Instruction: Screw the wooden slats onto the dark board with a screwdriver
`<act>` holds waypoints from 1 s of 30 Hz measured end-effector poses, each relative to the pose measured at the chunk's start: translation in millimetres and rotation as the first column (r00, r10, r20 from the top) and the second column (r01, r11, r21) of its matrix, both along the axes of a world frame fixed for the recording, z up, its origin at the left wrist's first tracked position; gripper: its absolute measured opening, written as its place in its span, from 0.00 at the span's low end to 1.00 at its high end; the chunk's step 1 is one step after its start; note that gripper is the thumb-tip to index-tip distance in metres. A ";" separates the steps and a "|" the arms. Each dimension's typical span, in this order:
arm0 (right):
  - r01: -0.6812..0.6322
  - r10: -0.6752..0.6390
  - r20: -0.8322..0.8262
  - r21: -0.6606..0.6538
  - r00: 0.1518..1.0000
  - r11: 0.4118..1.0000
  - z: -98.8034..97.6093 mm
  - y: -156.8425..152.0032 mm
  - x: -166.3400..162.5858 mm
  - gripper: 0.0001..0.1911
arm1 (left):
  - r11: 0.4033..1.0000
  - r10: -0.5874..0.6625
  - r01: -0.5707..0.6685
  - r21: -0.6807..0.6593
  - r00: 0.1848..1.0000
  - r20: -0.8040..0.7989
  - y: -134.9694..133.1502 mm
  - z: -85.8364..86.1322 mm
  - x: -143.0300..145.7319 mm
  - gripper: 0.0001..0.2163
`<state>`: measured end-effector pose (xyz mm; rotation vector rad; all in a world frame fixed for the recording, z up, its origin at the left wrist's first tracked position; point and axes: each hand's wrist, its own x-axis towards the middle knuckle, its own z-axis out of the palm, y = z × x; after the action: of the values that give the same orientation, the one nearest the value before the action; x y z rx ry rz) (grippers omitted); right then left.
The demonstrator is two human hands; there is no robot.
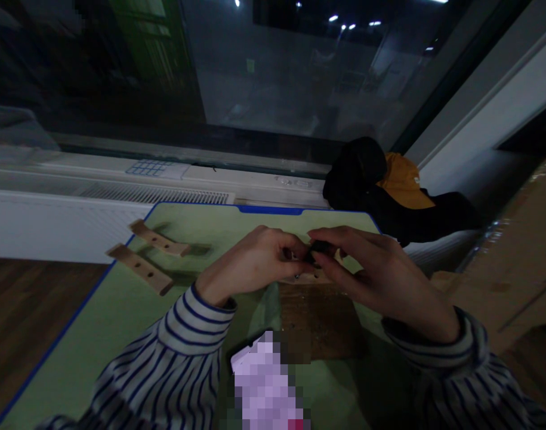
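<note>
My left hand (pixel 250 260) is closed in a pinch, its thumb and forefinger meeting a small dark block-like piece (pixel 318 249). What lies inside that pinch is partly hidden. From the other side, my right hand (pixel 375 272) grips the dark piece between thumb and fingers. Just beneath both hands lies a light wooden piece with holes (pixel 305 278), mostly covered by the fingers. It rests at the far edge of a brown wooden board (pixel 320 319) on the green tabletop (pixel 98 334).
Two wooden bars with holes, one farther (pixel 159 239) and one nearer (pixel 141 270), lie at the table's left edge. A phone with a pixelated screen (pixel 266 382) is in front. Dark clothing and an orange cap (pixel 404 179) sit by the window; a cardboard box (pixel 509 263) stands right.
</note>
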<state>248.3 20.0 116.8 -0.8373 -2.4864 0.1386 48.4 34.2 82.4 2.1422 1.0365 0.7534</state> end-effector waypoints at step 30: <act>-0.001 0.001 -0.012 0.006 1.000 1.000 -0.8 1.5 -0.9 0.15 | 1.000 0.011 -0.011 -0.025 1.000 0.010 -0.8 -2.5 1.0 0.05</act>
<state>247.5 21.5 115.9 -0.8310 -2.4747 0.1358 49.4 33.4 80.0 2.1111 1.0479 0.7521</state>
